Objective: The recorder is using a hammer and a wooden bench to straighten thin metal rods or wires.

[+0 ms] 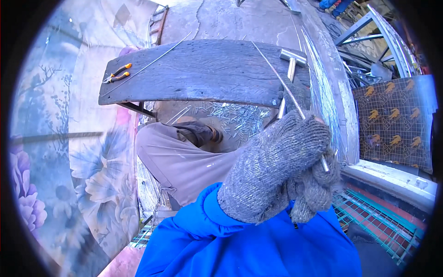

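Observation:
My left hand [277, 168], in a grey knitted glove, is closed around a thin metal rod [279, 77]. The rod slants up and away over the bench, and its near end sticks out below the glove. Tucked against the left hand is my right hand [316, 191], gloved alike with curled fingers. The rod's near end lies over its fingers; the left hand partly hides what they grip. Ahead stands a dark wooden bench [203, 69]. Pliers [118, 74] with orange and black handles lie at its left end, beside another thin rod [152, 62]. A T-shaped metal hammer [291, 64] rests at the right end.
Many short cut metal pieces [240, 117] litter the floor under the bench. A bundle of long thin rods [323, 87] runs along the right. A patterned dark panel [394, 122] and green wire mesh [369, 224] are farther right. Floral cloth [87, 152] hangs at left.

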Demonstrator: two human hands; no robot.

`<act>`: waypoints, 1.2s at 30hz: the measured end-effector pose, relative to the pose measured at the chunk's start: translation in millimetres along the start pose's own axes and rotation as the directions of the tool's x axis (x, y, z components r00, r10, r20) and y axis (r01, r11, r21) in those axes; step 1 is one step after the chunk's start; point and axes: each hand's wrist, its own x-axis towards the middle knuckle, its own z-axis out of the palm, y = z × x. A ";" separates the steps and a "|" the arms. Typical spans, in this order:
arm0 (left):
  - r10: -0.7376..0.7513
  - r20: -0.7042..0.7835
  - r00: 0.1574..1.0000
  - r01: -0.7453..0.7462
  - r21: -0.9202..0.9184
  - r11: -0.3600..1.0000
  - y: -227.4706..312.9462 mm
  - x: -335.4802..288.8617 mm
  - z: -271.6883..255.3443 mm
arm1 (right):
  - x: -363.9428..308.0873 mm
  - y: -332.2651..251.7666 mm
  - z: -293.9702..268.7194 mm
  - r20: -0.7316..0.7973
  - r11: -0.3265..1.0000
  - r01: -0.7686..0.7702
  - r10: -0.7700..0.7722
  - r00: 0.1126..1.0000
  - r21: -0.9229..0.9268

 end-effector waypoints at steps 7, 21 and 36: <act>-0.046 -0.077 0.996 0.053 0.088 0.995 -1.6 1.6 -24.1 | -15.6 -23.8 3.3 -0.044 0.991 0.056 -0.062 0.997 -0.125; -0.055 -0.235 0.970 0.190 0.604 0.774 -5.6 21.7 -159.5 | -8.9 -10.7 5.1 0.019 1.000 -0.004 0.004 1.000 -0.013; -0.035 -0.291 0.956 0.276 0.855 0.439 -7.4 33.0 -241.4 | -96.5 -28.6 1.5 0.164 0.603 0.564 -0.588 0.792 -0.563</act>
